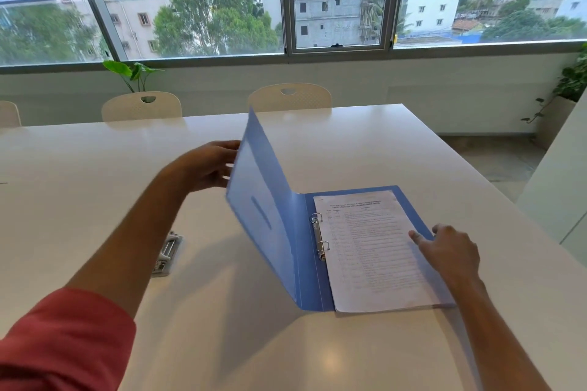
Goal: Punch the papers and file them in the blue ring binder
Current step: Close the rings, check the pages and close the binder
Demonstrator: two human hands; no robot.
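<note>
Binder: I see the blue ring binder (313,263) lying on the white bench (95,168), right of centre, its back panel flat and its front cover (257,200) raised steeply on the left side.
Papers: the printed papers (374,251) lie flat on the back panel, threaded on the 2 metal rings (320,240), which look closed. The sheets' near edge reaches the binder's near edge.
Left hand: my left hand (209,165) is at the cover's outer long edge, fingers loosely spread and curled; the thumb and fingertips touch that edge, but I cannot tell whether they truly pinch it.
Right hand: my right hand (451,251) rests on the right edge of the papers, fingers flat and slightly spread, pressing down, gripping nothing.
Punch: the hole punch (166,252) sits on the bench left of the binder, partly behind my left forearm, well apart from the cover.
Edges: the bench's right edge runs near the binder's right side.
Open room: bare bench lies beyond the binder, to the far left, and in front of it. 2 chairs (289,97) stand along the far edge.
</note>
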